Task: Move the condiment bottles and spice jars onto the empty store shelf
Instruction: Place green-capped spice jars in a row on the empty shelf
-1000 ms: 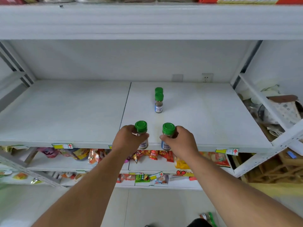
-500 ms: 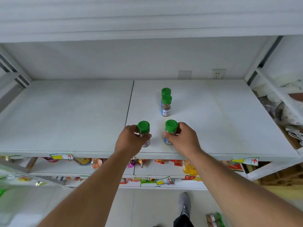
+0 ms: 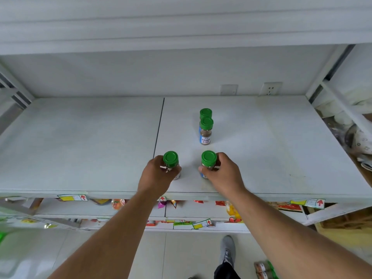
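Observation:
My left hand (image 3: 157, 174) grips a green-capped spice jar (image 3: 171, 159) standing near the front of the white shelf (image 3: 80, 150). My right hand (image 3: 223, 174) grips a second green-capped spice jar (image 3: 209, 159) just to its right, also upright on the shelf. Behind the right jar, two more green-capped jars stand in a row: the nearer jar (image 3: 206, 131) shows brown spice and a blue label, and the farther jar (image 3: 205, 113) is mostly hidden behind it.
A seam (image 3: 159, 129) splits the shelf into two boards. Another shelf board (image 3: 181, 23) hangs low overhead. Snack packets (image 3: 118, 204) fill the lower shelves. Clutter (image 3: 358, 137) lies right of the shelf frame. More jars (image 3: 263, 268) stand on the floor by a shoe (image 3: 227, 248).
Both hands moved the two jars from the shelf's front edge farther in onto the shelf. My view came closer and tilted down.

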`<action>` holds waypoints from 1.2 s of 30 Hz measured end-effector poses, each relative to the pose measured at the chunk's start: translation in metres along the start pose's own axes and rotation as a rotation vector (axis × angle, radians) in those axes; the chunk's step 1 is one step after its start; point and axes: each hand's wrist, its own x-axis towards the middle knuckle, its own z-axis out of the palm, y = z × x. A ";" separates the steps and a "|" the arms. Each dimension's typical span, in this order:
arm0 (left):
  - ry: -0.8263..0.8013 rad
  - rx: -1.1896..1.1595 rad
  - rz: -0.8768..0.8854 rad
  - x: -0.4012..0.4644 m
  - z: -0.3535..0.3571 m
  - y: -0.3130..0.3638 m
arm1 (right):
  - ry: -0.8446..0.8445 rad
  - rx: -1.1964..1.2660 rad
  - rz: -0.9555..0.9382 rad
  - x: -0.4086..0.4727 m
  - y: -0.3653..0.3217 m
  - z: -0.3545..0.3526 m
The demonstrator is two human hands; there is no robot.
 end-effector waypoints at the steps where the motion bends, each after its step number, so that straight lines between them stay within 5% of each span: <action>1: -0.003 -0.011 -0.005 0.000 0.001 -0.001 | -0.003 0.002 0.001 -0.001 0.000 0.000; 10: -0.106 -0.088 -0.113 -0.014 0.001 -0.016 | -0.077 0.034 0.028 -0.013 0.018 -0.003; 15: 0.035 -0.084 -0.059 -0.069 0.018 -0.011 | -0.038 0.089 0.089 -0.030 0.035 -0.013; 21: -0.183 -0.362 -0.047 -0.075 0.051 0.007 | -0.062 0.053 0.116 -0.038 0.032 -0.026; 36: -0.313 -0.337 -0.027 -0.049 0.072 0.034 | -0.200 0.183 0.130 -0.013 0.025 -0.003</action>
